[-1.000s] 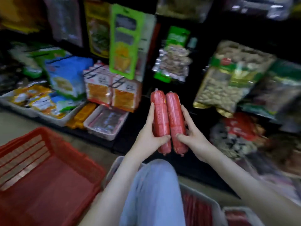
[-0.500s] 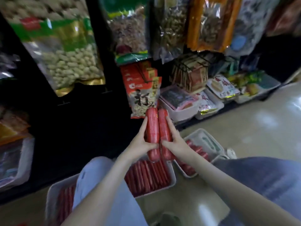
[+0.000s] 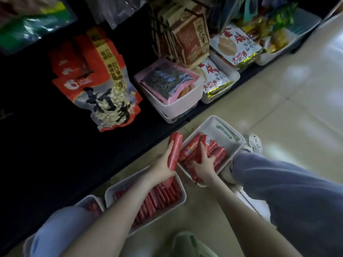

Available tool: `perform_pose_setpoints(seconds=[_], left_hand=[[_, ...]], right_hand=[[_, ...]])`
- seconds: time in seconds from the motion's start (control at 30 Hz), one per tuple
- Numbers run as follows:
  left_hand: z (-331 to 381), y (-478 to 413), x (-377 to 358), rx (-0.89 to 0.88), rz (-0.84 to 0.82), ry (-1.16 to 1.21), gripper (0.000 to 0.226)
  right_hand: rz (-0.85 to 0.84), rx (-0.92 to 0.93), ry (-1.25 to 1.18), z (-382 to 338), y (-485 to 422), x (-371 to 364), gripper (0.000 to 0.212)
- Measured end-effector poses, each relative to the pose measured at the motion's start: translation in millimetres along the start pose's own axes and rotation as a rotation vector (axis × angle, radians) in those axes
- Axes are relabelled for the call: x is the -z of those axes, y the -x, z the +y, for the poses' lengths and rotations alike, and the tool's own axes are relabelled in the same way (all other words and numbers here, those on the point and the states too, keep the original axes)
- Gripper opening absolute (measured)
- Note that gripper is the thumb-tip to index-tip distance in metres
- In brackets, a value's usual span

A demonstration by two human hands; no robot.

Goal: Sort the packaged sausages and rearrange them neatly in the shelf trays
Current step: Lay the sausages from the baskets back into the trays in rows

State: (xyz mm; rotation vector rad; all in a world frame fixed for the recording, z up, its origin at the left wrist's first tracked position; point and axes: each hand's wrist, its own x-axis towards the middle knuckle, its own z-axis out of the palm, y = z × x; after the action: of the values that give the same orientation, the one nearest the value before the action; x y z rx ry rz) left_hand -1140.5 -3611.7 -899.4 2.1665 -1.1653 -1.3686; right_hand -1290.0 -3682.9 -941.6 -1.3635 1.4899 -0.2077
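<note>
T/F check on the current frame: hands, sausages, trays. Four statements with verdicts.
1. The left hand grips a large sausage. True.
2. The right hand hangs empty in the air. False: it grips a second sausage at the right tray.
3. The middle tray holds thin sausages. True.
4. Both trays sit on a shelf. False: they are on the floor.

One head view looks steeply down from close above the floor [image 3: 278,117]; it faces the low shelf [image 3: 61,149].
</note>
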Motion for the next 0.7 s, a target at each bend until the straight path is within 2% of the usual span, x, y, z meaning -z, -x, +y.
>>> perform_pose_setpoints(seconds=[0.1, 0.23, 0.33, 0.4, 0.43, 0.53, 0.57, 0.63, 0.7], left_hand=[[4, -46, -22, 0.023, -0.049, -0.227, 0.105], [11, -108, -55, 0.031, -0.067, -0.353, 0.092], [12, -147, -75, 0.071, -0.068, -0.419, 0.090], [9, -164, -88, 0.092, -0.091, -0.430, 0.080], [6, -169, -93, 0.101, -0.096, -0.452, 0.075], [-2, -169, -101, 0.084, -0.079, -0.698, 0.074], [-5, -166, -104, 0.066, -0.070, -0.736, 0.075], [-7, -158, -105, 0.030, -0.018, -0.742, 0.070], [-10, -154, -106, 0.001, 0.009, -0.711, 0.061]], right_hand=[[0.034, -0.055, 0.023, 26, -36, 3, 0.077], [0.042, -0.106, -0.004, 48, -80, -8, 0.077], [-0.070, -0.031, 0.053, 58, -100, -13, 0.072], [-0.089, 0.039, 0.067, 63, -107, -6, 0.065], [-0.031, 0.036, 0.085, 66, -109, -1, 0.064], [0.402, -0.071, 0.329, 85, -107, 17, 0.069], [0.461, -0.134, 0.327, 92, -105, 20, 0.073], [0.405, -0.202, 0.238, 105, -103, 16, 0.080], [0.307, -0.195, 0.215, 109, -103, 9, 0.083]])
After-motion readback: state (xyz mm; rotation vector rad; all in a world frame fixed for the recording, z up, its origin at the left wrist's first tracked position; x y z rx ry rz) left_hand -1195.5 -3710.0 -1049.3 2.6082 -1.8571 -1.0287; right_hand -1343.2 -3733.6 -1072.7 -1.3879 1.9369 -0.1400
